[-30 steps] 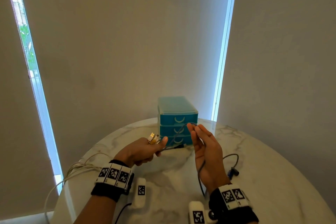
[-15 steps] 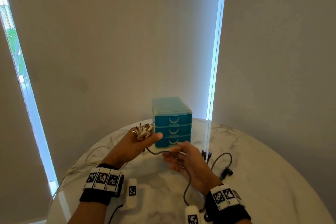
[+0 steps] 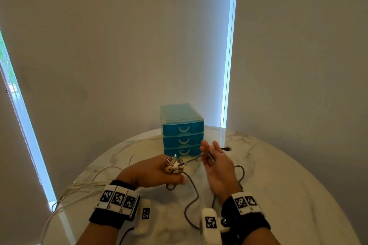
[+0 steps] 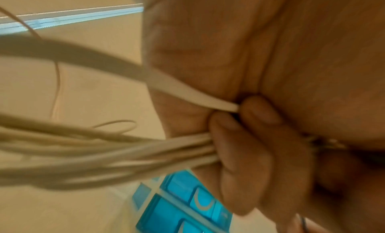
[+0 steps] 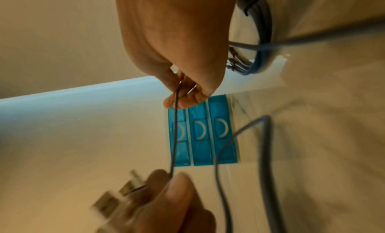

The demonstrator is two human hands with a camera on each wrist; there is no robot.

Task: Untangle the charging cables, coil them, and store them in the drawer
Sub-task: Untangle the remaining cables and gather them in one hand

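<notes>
My left hand [image 3: 157, 173] grips a bundle of white cables [image 4: 129, 152] with their plug ends [image 3: 174, 165] sticking up above the fist. These white cables [image 3: 79, 187] trail off the table's left edge. My right hand [image 3: 215, 161] pinches a thin dark cable [image 5: 176, 129] between finger and thumb; it runs taut from the plug bundle to the pinch. More of the dark cable [image 3: 191, 205] loops on the table between my wrists. The blue three-drawer box [image 3: 182, 131] stands behind both hands, all drawers shut.
The round marble table [image 3: 288, 195] has bare surface to the right. A dark plug end [image 3: 227, 148] lies beside the drawer box. A bundle of dark cable [image 5: 260, 30] shows near my right wrist. Blinds and bright window gaps stand behind the table.
My right hand rose from the table and drew the dark cable taut to the right. My left hand dropped slightly with the plug bundle. The head view shifted.
</notes>
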